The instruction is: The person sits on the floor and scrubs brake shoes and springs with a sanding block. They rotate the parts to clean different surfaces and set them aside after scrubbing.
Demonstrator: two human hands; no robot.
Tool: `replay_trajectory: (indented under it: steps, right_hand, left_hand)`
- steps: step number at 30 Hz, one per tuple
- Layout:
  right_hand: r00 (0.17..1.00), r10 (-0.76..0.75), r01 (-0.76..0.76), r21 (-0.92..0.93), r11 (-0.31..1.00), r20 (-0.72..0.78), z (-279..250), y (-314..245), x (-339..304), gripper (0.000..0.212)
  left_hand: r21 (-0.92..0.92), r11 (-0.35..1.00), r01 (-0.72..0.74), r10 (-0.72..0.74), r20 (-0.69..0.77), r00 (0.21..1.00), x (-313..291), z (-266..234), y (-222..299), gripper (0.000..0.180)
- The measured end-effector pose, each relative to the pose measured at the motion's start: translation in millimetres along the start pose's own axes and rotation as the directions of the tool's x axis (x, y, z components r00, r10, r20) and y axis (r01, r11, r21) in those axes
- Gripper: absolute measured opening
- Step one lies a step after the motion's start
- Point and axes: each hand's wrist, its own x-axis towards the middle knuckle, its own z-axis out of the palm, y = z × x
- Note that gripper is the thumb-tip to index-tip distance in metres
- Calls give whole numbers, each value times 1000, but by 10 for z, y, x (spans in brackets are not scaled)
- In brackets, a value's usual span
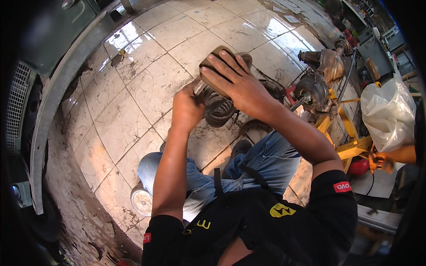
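Note:
My left hand (188, 105) is closed around the near left edge of a brown, curved plate like a brake shoe (216, 81). A shiny metal edge shows beside its thumb. Across the top of the plate lies my right hand (242, 84), fingers stretched out and spread flat; its palm hides part of the surface. Just beneath both hands, ringed dark metal parts (218, 116) rest on the tiles. A curved dark piece (255, 126) lies to the right of them, near my shoe.
To the right, a greasy axle housing (326, 66) stands by yellow metal stands (350, 122). A clear plastic bag (388, 113) hangs beyond them. A long curved metal beam (49, 106) borders the left side. A round pale-topped can (142, 201) sits beside my knee on the cracked tile floor (115, 106).

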Motion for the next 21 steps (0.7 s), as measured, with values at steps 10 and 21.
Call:
replay_trajectory:
  steps: [10,21]
  right_hand:
    - [921,339,-323,112,940,-193,-47,347,-46,80]
    - [856,513,-463,348,815,-61,-77,609,-70,94]
  left_hand:
    - [-56,995,85,-83,36,996,16,-48,46,23]
    - [-21,999,25,-25,0,1000,44,-7,-67,25]
